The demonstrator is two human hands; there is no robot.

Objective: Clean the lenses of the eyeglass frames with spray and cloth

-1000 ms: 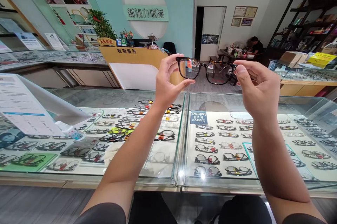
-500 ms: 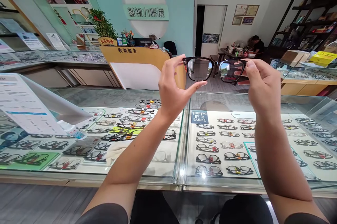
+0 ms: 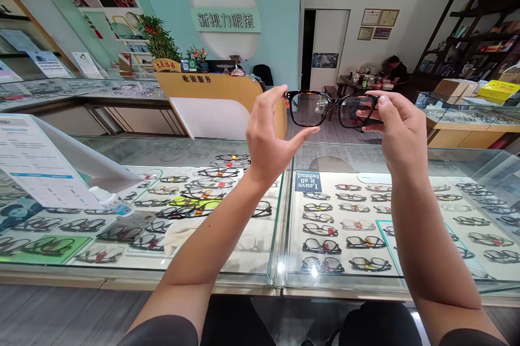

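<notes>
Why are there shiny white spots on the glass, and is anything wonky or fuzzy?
Head view: bright glare on the glass case, probably reflected lamps; head view: the dark shelf leans, likely from a wide lens; head view: small print on the white sign is too fuzzy to read, but the held-up glasses look fairly clear.

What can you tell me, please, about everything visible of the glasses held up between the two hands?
The glasses have glossy dark rims, apparently plastic, with amber-brown flecks along the top, joined by a dark bridge. Both rounded-square lenses are see-through; the left one bears faint marking, too small to read. They are roughly level, above the glass display counter. The left hand touches the left end; the right hand pinches the right. How the temples stand is unclear.
</notes>
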